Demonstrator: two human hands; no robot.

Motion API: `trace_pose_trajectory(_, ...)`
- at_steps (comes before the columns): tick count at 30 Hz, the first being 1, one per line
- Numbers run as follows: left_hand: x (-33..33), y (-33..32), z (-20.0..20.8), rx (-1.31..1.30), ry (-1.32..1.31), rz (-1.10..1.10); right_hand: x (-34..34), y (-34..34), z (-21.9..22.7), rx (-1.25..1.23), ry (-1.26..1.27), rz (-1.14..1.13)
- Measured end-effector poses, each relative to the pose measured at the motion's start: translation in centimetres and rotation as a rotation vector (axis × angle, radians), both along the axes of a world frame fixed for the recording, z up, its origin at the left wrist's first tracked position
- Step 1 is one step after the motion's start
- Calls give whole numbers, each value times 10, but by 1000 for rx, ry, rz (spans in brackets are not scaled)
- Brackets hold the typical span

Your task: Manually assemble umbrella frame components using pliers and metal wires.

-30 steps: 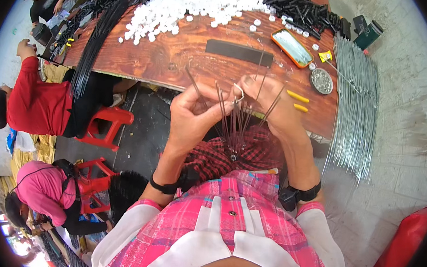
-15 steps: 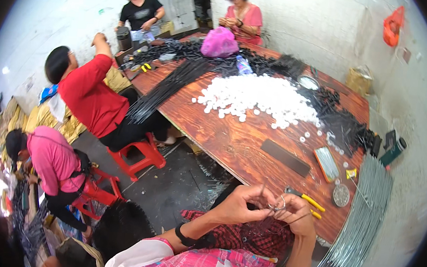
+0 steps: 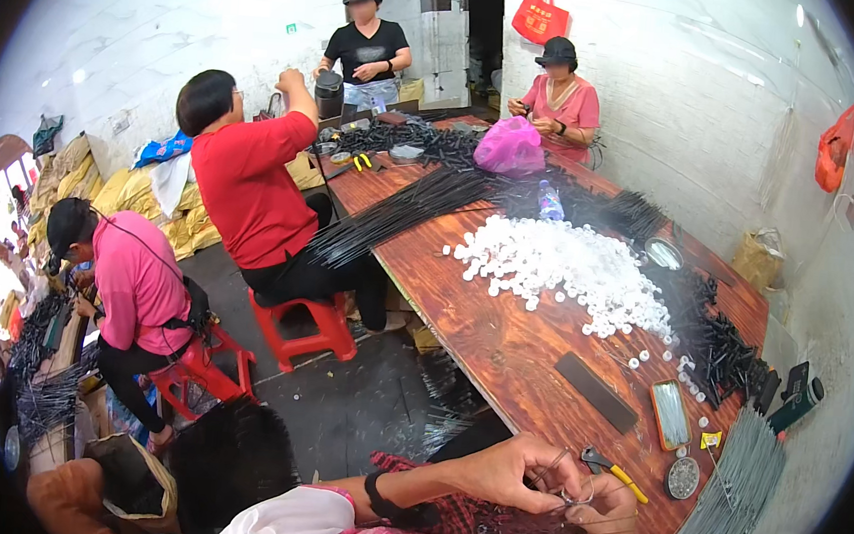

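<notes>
Low over my lap, close to the table's near edge, my left hand [image 3: 516, 475] and my right hand [image 3: 610, 517] meet with fingers pinched. Between them is a small loop of shiny metal wire [image 3: 579, 497], gripped from both sides. Thin wire ends stick up past the left fingers. Just beyond my right hand, pliers with yellow handles [image 3: 621, 476] lie on the table. A round dish of small metal parts [image 3: 682, 478] and an orange-rimmed tray of metal pins [image 3: 671, 415] sit farther right. Below my hands is red-and-black checked cloth [image 3: 473, 512].
The wooden table [image 3: 500, 358] carries a heap of white round caps [image 3: 557, 267], black rods [image 3: 401, 215], a dark flat bar [image 3: 596, 392] and a purple bag [image 3: 510, 147]. Long metal rods [image 3: 730, 497] stand along the right edge. Several people work around, some on red stools [image 3: 303, 333].
The view has swung, so the table and people appear farther right. My hands appear lower and slightly right, still pinching the wire loop together.
</notes>
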State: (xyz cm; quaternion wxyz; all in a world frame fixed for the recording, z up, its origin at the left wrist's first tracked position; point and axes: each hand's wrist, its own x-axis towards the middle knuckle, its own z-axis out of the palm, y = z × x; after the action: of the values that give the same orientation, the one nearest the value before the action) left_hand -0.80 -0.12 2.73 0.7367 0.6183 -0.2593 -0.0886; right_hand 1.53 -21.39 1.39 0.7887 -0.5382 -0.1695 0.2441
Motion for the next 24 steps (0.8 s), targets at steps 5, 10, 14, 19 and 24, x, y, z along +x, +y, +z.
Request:
trace_pose_trajectory(5, 8, 0, -7, -1, 76, -10, 6, 6, 3, -42, 63, -36)
trace_pose_trajectory(10, 12, 0, -1, 28, 36, 87, 19, 8, -21, 58, -126, 0)
trace_pose_trajectory(14, 21, -2, -13, -100, 118, 86, 28, 7, -43, 266, 187, -21)
trace_pose_trajectory(19, 18, 2, -10, -99, 110, 125, 19, 15, -32, 239, 234, -46)
trace_pose_trajectory(24, 13, -2, -9, -59, 104, 114, 7, 12, -26, 105, 48, -98)
